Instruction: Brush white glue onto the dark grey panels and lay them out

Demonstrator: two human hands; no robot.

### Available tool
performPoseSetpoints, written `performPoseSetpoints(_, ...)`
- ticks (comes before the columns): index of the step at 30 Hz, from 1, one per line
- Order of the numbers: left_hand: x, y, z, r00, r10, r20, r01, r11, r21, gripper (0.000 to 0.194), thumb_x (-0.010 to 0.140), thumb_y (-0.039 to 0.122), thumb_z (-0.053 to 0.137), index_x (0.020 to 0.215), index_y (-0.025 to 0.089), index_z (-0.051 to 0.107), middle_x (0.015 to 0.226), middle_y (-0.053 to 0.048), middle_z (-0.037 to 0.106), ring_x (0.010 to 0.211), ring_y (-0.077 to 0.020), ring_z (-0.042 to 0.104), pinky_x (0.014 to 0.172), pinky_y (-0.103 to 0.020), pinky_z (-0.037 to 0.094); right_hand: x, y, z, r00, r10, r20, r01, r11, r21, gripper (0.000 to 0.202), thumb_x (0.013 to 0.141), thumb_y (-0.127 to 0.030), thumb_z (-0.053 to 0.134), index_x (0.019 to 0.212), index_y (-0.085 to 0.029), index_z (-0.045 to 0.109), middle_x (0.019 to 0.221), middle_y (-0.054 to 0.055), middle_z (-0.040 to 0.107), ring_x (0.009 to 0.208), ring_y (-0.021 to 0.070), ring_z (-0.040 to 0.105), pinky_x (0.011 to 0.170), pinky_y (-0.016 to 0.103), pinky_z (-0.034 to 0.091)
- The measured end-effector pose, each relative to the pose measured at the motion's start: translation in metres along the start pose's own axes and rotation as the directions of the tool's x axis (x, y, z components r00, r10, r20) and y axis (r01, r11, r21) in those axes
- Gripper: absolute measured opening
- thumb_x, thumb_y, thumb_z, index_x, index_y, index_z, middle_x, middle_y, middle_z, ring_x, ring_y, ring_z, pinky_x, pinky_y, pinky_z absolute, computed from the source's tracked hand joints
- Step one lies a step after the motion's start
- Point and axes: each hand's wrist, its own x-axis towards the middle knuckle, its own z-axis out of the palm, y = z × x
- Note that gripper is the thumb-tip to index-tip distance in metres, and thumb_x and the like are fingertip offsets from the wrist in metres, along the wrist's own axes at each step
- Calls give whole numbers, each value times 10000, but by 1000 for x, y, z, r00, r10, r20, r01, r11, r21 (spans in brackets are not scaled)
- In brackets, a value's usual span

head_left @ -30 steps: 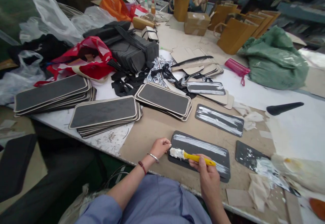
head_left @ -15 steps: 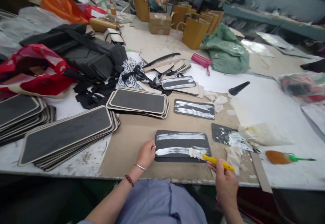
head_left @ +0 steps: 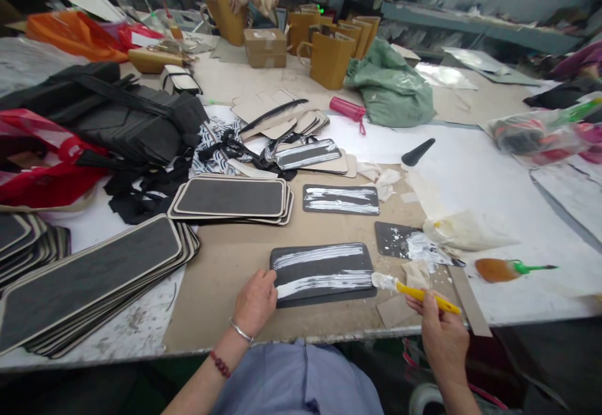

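Yellow brush fills right grip; left grip pinches panel (smeared board nearby).

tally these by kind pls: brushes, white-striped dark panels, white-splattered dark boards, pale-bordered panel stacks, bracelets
Yellow-handled brush: 1
White-striped dark panels: 3
White-splattered dark board: 1
Pale-bordered panel stacks: 3
Bracelets: 2
Total: 10

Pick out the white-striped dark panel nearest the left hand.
The large front panel, its left edge at the left hand; the middle panel and rear panel look smaller, farther off.
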Motion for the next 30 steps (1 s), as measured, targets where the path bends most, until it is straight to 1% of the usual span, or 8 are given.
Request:
performPoseSetpoints(4,-4,4,-4,998,-33,-45,30,996,-78,158,772,136,350,689,201,467,754,-21,466,681,-147,482,649,-256,378,11,-21,7,968,-244,-54,242,969,-41,427,857,-482,371,885,-127,607,746,99,667,728,223,633,712,346,487)
performPoseSetpoints(7,-5,2,-1,991,-82,-108,51,963,-265,127,731,162,388,629,199,453,685,3,450,635,-132,471,631,-247,379,5,-36,24,857,-514,-30,514,858,-10,313,874,-389,398,894,-151,601,828,94,659,767,194,625,717,324,500)
performPoseSetpoints(10,-4,0,7,982,-179,-66,122,854,-505,111,688,205,422,578,201,444,558,41,430,547,-114,448,553,-225,360,-13,-46,38,759,-650,42,639,756,139,200,867,-265,438,975,-182,583,886,78,657,826,178,623,750,321,512)
performPoseSetpoints(13,0,-2,12,948,-315,51,250,633,-733,125,650,280,470,560,199,440,475,68,417,472,-92,420,487,-206,333,-28,-53,39,761,-637,119,589,757,282,214,852,-211,450,1035,-205,561,948,70,647,889,183,613,785,346,509)
performPoseSetpoints(16,4,-5,15,898,-389,208,362,381,-851,162,589,336,533,580,196,452,446,75,442,424,-84,414,432,-197,315,-31,-61,31,838,-529,135,465,822,330,198,841,-264,470,1001,-208,571,915,69,649,855,203,618,793,384,501)
performPoseSetpoints(21,7,-13,20,852,-433,295,435,271,-859,179,548,324,593,606,170,522,423,66,479,393,-78,421,400,-192,306,-33,-91,44,881,-349,319,184,875,448,236,850,-359,449,965,-198,578,889,77,646,727,195,634,728,365,518)
performPoseSetpoints(25,8,-18,24,837,-442,322,452,228,-862,126,559,267,585,604,160,537,405,69,486,389,-72,427,410,-191,327,-45,-126,81,846,-357,397,80,820,566,231,864,-352,427,948,-188,565,924,84,629,710,182,633,694,344,528)
performPoseSetpoints(30,10,-18,27,847,-424,320,431,194,-881,89,568,225,563,622,155,547,407,80,481,382,-63,413,429,-197,345,-61,-143,105,683,-633,364,290,693,660,191,858,-266,447,981,-200,578,932,73,629,890,192,600,795,354,496)
